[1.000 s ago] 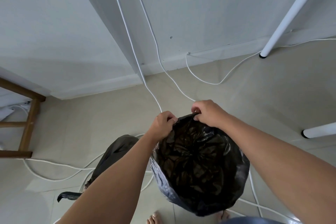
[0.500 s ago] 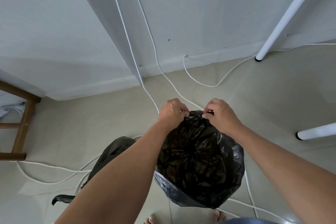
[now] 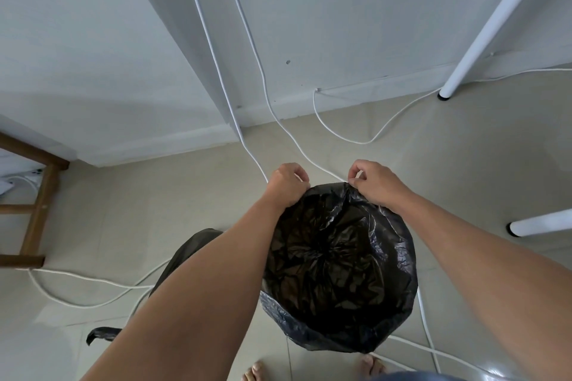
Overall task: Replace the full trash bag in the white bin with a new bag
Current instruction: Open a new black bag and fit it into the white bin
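Note:
A new black trash bag (image 3: pixel 337 266) is spread open over the bin below me, its crinkled lining filling the mouth; the white bin itself is hidden under the plastic. My left hand (image 3: pixel 286 184) pinches the bag's far rim on the left side. My right hand (image 3: pixel 373 181) pinches the same far rim on the right side. Both hands are closed on the plastic edge. The full dark bag (image 3: pixel 182 257) lies on the floor to the left, partly hidden behind my left forearm.
White cables (image 3: pixel 349 136) run down the wall and loop across the tiled floor around the bin. White table legs (image 3: pixel 483 31) stand at the right. A wooden stool frame (image 3: pixel 35 219) is at the left. My bare toes (image 3: pixel 255 371) show at the bottom.
My hands have moved apart along the far rim of the bag, stretching the edge wider. The bag's opening now looks rounder and more spread out.

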### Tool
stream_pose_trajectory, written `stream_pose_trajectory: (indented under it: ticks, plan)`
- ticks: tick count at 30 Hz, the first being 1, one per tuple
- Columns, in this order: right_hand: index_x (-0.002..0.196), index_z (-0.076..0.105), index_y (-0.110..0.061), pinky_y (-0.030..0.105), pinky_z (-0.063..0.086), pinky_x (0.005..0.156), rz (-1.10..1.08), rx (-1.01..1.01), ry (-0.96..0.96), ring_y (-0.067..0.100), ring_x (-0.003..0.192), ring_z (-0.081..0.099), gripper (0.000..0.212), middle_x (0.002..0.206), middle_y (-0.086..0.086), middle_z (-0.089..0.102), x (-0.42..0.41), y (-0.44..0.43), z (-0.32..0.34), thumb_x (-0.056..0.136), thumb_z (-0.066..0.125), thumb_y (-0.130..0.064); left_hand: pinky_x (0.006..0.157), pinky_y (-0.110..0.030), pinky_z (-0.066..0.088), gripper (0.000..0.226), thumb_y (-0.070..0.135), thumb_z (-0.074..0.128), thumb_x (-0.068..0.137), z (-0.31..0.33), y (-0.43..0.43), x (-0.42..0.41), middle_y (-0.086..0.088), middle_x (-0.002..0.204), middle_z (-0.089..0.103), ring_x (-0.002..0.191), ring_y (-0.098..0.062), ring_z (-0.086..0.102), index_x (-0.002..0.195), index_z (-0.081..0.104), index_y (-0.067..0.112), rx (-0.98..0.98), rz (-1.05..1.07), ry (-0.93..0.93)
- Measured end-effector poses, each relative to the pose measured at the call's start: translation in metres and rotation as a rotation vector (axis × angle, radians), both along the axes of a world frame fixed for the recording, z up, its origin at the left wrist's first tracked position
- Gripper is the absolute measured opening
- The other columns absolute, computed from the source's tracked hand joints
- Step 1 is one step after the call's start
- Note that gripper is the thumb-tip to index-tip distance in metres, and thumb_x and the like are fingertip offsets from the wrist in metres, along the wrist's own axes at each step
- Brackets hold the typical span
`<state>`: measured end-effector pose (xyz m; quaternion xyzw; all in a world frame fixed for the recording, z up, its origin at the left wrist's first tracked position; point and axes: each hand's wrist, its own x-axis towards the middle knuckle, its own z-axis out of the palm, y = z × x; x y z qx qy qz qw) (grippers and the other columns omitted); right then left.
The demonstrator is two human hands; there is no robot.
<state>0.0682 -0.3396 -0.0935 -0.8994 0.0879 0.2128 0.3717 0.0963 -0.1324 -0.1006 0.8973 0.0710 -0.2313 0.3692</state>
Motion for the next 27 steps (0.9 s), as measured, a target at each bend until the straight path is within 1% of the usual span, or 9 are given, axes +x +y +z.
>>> stream_pose_trajectory:
  ticks: [4, 7, 9, 11, 13, 16, 20, 23, 27]
  plan:
    - [0.08, 0.06, -0.026, 0.03, 0.042, 0.056, 0.027, -0.007, 0.042, 0.018, 0.056, 0.052, 0.02, 0.077, 0.006, 0.063, -0.001, -0.006, -0.005, 0.093, 0.055, -0.011, 0.054, -0.018, 0.042, 0.017, 0.008, 0.064, 0.083, -0.008, 0.013, -0.003, 0.005, 0.078, 0.062, 0.07, -0.012, 0.059, 0.074, 0.067, 0.023, 0.011, 0.009, -0.007]
    - [0.079, 0.067, -0.024, 0.033, 0.05, 0.071, 0.017, 0.009, 0.086, 0.026, 0.075, 0.063, 0.021, 0.089, 0.009, 0.069, 0.0, -0.005, -0.008, 0.09, 0.054, -0.012, 0.062, -0.017, 0.045, 0.007, 0.029, 0.066, 0.085, -0.007, 0.013, -0.009, 0.011, 0.082, 0.068, 0.074, -0.004, 0.06, 0.082, 0.072, 0.029, -0.12, 0.053, -0.149]
    - [0.08, 0.069, -0.012, 0.034, 0.048, 0.074, -0.015, 0.057, 0.125, 0.027, 0.079, 0.064, 0.021, 0.082, 0.009, 0.069, 0.002, -0.003, -0.008, 0.087, 0.056, -0.026, 0.067, -0.018, 0.049, 0.014, 0.043, 0.069, 0.08, -0.004, 0.01, -0.01, 0.012, 0.08, 0.071, 0.075, -0.003, 0.063, 0.081, 0.075, 0.03, -0.122, -0.061, -0.111]
    - [0.076, 0.067, -0.007, 0.031, 0.039, 0.061, -0.005, 0.059, 0.121, 0.018, 0.06, 0.055, 0.037, 0.062, 0.003, 0.059, 0.001, -0.002, -0.008, 0.087, 0.059, -0.041, 0.068, -0.021, 0.049, 0.012, 0.033, 0.071, 0.082, -0.004, 0.009, -0.008, 0.008, 0.077, 0.071, 0.074, -0.008, 0.064, 0.081, 0.077, 0.022, -0.091, -0.13, -0.047]
    - [0.073, 0.069, -0.015, 0.027, 0.036, 0.054, 0.022, 0.036, 0.097, 0.009, 0.049, 0.049, 0.032, 0.055, -0.007, 0.056, -0.002, -0.003, -0.008, 0.087, 0.063, -0.043, 0.064, -0.017, 0.046, 0.011, 0.023, 0.07, 0.085, -0.006, 0.01, -0.004, 0.006, 0.073, 0.068, 0.071, -0.009, 0.061, 0.079, 0.075, 0.016, -0.092, -0.099, -0.006]
    - [0.072, 0.07, -0.02, 0.024, 0.034, 0.052, 0.038, 0.043, 0.06, 0.004, 0.047, 0.047, 0.023, 0.055, -0.01, 0.057, -0.004, -0.005, -0.01, 0.088, 0.064, -0.036, 0.044, -0.006, 0.038, 0.013, 0.019, 0.07, 0.086, -0.005, 0.008, -0.002, 0.007, 0.064, 0.062, 0.058, -0.004, 0.055, 0.077, 0.074, 0.011, -0.089, -0.015, 0.082]
    - [0.074, 0.071, -0.02, 0.025, 0.037, 0.054, 0.04, 0.054, 0.058, 0.003, 0.046, 0.048, 0.022, 0.053, -0.011, 0.058, -0.009, -0.006, -0.012, 0.089, 0.064, -0.034, 0.039, -0.013, 0.043, 0.017, 0.003, 0.07, 0.08, -0.003, 0.009, -0.004, 0.002, 0.054, 0.061, 0.05, -0.009, 0.054, 0.066, 0.071, 0.011, -0.13, 0.107, 0.205]
    - [0.083, 0.073, -0.02, 0.027, 0.041, 0.059, 0.058, 0.044, 0.095, 0.009, 0.053, 0.053, 0.022, 0.06, -0.007, 0.061, -0.016, -0.009, -0.015, 0.091, 0.061, -0.037, 0.047, -0.012, 0.046, 0.02, -0.002, 0.064, 0.077, -0.002, 0.017, -0.008, 0.005, 0.053, 0.063, 0.059, -0.012, 0.057, 0.065, 0.072, 0.011, -0.067, 0.009, 0.242]
    - [0.11, 0.066, -0.026, 0.034, 0.047, 0.086, -0.013, 0.135, 0.066, 0.012, 0.093, 0.062, 0.03, 0.102, -0.006, 0.069, -0.017, -0.015, -0.009, 0.094, 0.048, -0.046, 0.081, -0.027, 0.052, 0.02, 0.015, 0.057, 0.085, 0.006, 0.021, -0.007, 0.0, 0.096, 0.072, 0.092, -0.019, 0.064, 0.093, 0.075, 0.015, 0.139, -0.009, 0.007]
